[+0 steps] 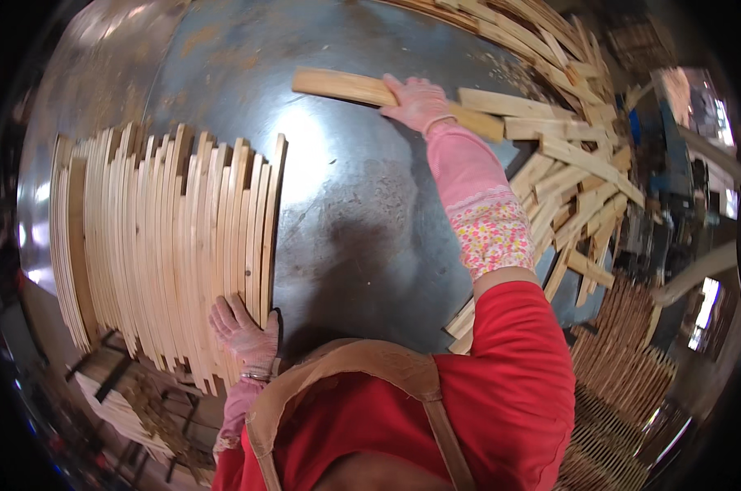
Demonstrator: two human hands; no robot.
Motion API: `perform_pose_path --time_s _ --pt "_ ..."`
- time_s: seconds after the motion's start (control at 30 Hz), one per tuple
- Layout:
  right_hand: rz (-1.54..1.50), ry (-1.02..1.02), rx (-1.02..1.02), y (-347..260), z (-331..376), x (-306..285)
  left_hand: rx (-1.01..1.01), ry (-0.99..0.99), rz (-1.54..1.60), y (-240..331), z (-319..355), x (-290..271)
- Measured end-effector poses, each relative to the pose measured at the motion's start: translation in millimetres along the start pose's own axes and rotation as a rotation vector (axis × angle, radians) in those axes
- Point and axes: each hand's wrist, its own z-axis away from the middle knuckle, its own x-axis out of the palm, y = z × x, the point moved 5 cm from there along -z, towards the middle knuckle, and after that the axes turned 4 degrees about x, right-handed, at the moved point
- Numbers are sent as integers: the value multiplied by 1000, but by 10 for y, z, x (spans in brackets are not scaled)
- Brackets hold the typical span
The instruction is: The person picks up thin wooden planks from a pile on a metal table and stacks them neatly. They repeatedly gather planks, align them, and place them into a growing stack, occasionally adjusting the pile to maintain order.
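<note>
My right hand (419,102), in a pink glove, is stretched out over a loose wooden board (337,84) on the metal table. Its fingers and thumb close over the middle of the board, which lies crosswise. At the near end of a row of wooden slats (162,245), my left hand (246,334) rests, also gloved. Its fingers lie spread on the slats, with the thumb beside the rightmost ones. The slats stand side by side in a tight row, their ends uneven.
A jumbled heap of wooden boards (579,176) covers the right side of the metal table (362,196) and runs along its far edge. Below the table at left is a stack of wood (125,401). More stacked slats (624,344) stand at lower right.
</note>
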Motion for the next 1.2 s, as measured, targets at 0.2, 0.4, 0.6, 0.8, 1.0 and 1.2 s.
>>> perform_pose_path --time_s 0.2,0.4,0.6,0.8,1.0,1.2 --pt "-603 -411 14 -1389 1105 276 -60 -120 -18 -68 34 101" --pt "-649 -316 -200 -2348 2548 636 19 -24 -50 -145 10 231" --pt "-332 124 733 344 4144 825 -57 -103 -26 -120 21 132" --pt "-439 102 1267 1152 5662 1692 -71 -131 519 333 -263 -289" --pt "-589 130 1062 650 5340 1670 387 -446 836 2416 -88 -238" --pt "-714 106 1251 927 5025 1702 533 -841 992 3201 261 257"
